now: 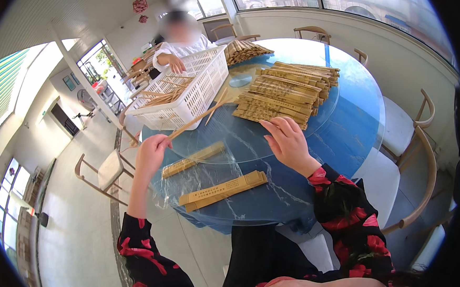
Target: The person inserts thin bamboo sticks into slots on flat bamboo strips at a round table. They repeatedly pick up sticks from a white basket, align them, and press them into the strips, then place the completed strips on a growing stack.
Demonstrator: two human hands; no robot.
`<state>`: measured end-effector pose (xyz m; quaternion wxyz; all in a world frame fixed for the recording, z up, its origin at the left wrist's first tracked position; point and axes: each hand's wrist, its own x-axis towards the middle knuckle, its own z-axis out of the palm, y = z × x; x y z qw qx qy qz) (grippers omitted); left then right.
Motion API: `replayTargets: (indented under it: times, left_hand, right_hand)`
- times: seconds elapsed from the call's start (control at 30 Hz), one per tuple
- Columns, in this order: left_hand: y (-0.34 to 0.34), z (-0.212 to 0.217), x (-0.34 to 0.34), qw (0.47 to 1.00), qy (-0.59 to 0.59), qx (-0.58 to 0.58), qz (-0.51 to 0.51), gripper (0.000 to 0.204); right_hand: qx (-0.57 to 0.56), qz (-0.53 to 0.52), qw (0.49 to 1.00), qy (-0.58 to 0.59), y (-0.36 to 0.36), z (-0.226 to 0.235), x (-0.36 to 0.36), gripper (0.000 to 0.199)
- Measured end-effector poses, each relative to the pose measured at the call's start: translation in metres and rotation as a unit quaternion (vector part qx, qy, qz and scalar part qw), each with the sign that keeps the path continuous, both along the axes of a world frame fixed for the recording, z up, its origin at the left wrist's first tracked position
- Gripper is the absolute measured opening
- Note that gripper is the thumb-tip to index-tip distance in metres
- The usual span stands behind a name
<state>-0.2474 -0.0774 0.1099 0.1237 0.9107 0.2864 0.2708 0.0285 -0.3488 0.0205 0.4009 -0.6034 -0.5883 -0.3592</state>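
My left hand (155,151), at the left edge of the round table, pinches the near end of light wooden chopsticks (194,120), which slant up to the right in front of the white basket (185,106). My right hand (288,141) is held over the table with its fingers apart and nothing visible in them, just in front of a pile of brown printed paper sleeves (279,93). Between my forearms lie a few flat brown paper sleeves (225,189). Beyond them is a sleeve bundle (194,159) on clear plastic film (210,172).
Loose chopsticks (159,98) lie in the basket. Across the table sits a person in white (182,45), one hand over the basket. Another stack of sleeves (245,51) lies at the back. Wooden chairs (110,169) stand around the glass-topped blue table (345,136).
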Motion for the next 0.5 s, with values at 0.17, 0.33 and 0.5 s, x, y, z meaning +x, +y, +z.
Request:
replayTargets:
  times: [0.17, 0.33, 0.5]
  left_hand:
    - [-0.078, -0.087, 0.026, 0.988, -0.013, -0.035, -0.147, 0.012]
    - [-0.079, -0.135, 0.018, 0.931, -0.28, -0.214, -0.094, 0.017]
    - [-0.087, -0.165, 0.019, 0.838, -0.418, -0.333, -0.11, 0.024]
  right_hand:
    - [-0.179, 0.051, 0.973, -0.136, 0.021, 0.0, -0.045, 0.04]
    - [-0.292, 0.081, 0.952, 0.039, 0.019, -0.029, -0.035, 0.021]
    - [-0.242, 0.135, 0.954, 0.117, 0.015, -0.04, -0.031, 0.015]
